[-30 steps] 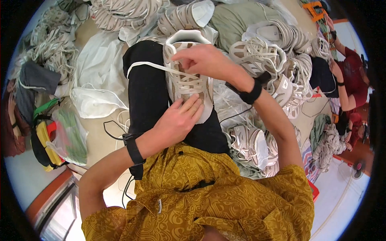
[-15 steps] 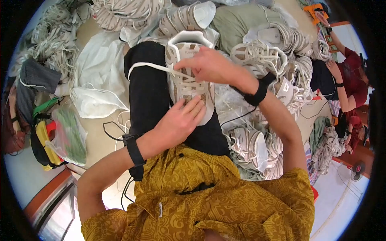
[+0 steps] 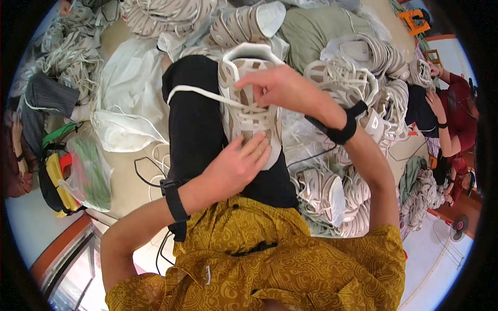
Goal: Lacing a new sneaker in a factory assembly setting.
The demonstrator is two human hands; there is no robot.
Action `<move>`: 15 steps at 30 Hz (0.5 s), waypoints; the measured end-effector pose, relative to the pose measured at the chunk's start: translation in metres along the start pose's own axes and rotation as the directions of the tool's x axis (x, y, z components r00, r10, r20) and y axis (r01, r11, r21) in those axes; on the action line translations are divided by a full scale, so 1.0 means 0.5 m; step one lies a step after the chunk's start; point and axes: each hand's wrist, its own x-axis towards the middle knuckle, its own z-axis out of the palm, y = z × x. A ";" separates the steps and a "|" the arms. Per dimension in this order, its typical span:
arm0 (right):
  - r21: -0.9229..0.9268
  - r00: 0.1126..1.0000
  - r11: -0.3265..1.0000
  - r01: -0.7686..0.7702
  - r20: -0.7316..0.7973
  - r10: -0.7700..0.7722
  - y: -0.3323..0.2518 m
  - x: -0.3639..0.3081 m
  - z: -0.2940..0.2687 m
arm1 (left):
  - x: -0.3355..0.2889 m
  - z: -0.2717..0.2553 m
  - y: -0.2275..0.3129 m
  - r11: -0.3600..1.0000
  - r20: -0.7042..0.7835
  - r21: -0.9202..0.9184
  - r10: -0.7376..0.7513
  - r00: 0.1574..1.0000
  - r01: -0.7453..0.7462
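Note:
A beige and white sneaker (image 3: 234,76) rests on my black-trousered leg, its opening away from me and its toe toward me. My left hand (image 3: 239,161) holds it by the toe, fingers laid across the front below the laces. Over the upper lacing my right hand (image 3: 285,89) bends, index finger stretched out and the other fingers curled in close at the white shoelace (image 3: 199,92). Exactly what its fingertips pinch is partly hidden. One length of the lace runs left from the sneaker and loops over my knee (image 3: 194,70).
Stacked sneakers (image 3: 244,26) lie beyond my knees, and more sneakers (image 3: 319,189) pile up at my right. White plastic sheeting (image 3: 127,88) covers floor at the left, near a bag of green items (image 3: 91,173). Thin black cables trail beside my legs. People in red (image 3: 459,116) sit at the far right.
The sneaker and both hands have shifted slightly right and toward me. My right index finger has drawn back to the right across the sneaker. The left hand keeps its hold on the toe.

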 end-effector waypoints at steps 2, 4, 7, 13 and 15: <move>-0.068 0.999 0.997 0.026 -0.040 -0.028 0.001 -0.017 -0.004 | -0.002 -0.003 -0.001 1.000 -0.011 0.007 0.004 1.000 -0.004; -0.079 0.996 0.997 -0.012 -0.085 0.006 0.007 -0.034 -0.002 | -0.001 -0.005 0.000 1.000 -0.003 0.007 0.004 1.000 -0.004; -0.048 0.985 0.999 -0.013 -0.172 0.005 0.023 -0.048 0.015 | 0.000 -0.002 0.005 0.999 -0.046 -0.047 -0.011 0.999 0.009; 0.006 0.949 0.998 0.061 -0.311 -0.056 0.039 -0.046 0.038 | -0.020 0.006 0.012 1.000 -0.034 -0.009 0.003 0.999 -0.003; -0.006 0.957 0.997 0.078 -0.278 -0.077 0.033 -0.051 0.037 | -0.030 0.008 0.014 1.000 0.003 -0.024 0.002 1.000 -0.002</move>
